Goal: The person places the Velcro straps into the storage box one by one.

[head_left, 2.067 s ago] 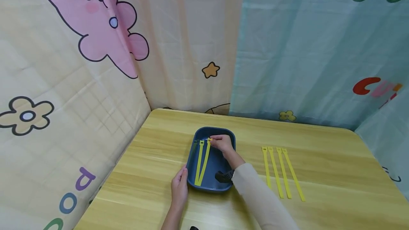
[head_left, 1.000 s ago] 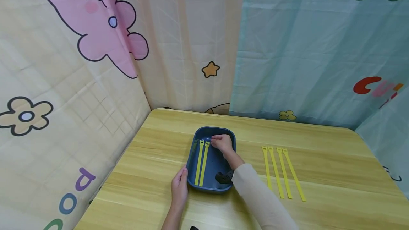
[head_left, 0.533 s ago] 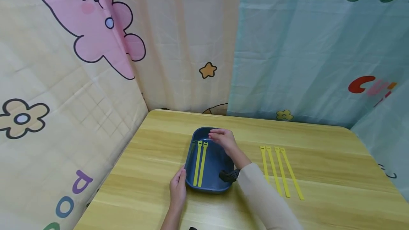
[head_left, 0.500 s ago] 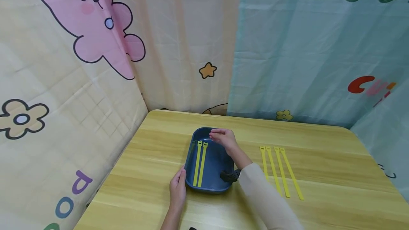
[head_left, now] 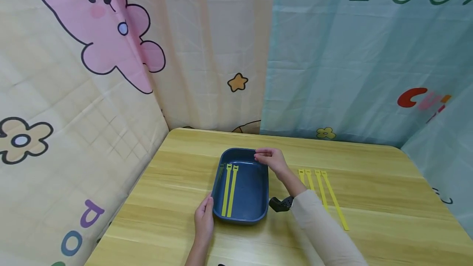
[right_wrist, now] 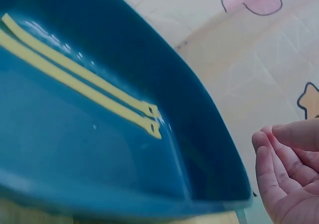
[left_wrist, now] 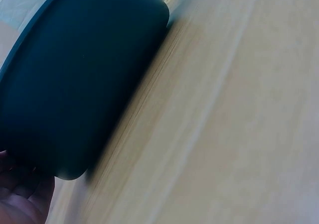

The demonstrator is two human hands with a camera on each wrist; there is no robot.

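Note:
A dark blue rectangular tray stands on the wooden table. Inside, near its left wall, two yellow slotted cable straps lie side by side, heads toward the far end. My left hand holds the tray at its near left corner; in the left wrist view some fingers are hidden beside the wall. Over the tray's far right corner hovers my right hand, fingers loosely bent, thumb near the fingertips, holding nothing. The right wrist view shows that hand just outside the tray rim. Several more yellow straps lie on the table to the right.
The wooden table carries the tray and the loose straps. Printed curtains hang behind and to the left of it. My right forearm, with a black wrist device, partly covers the loose straps.
My right hand has let go of the second strap, which now lies parallel to the first. It has then lifted and moved right toward the tray's far right corner. My left hand stays at the tray.

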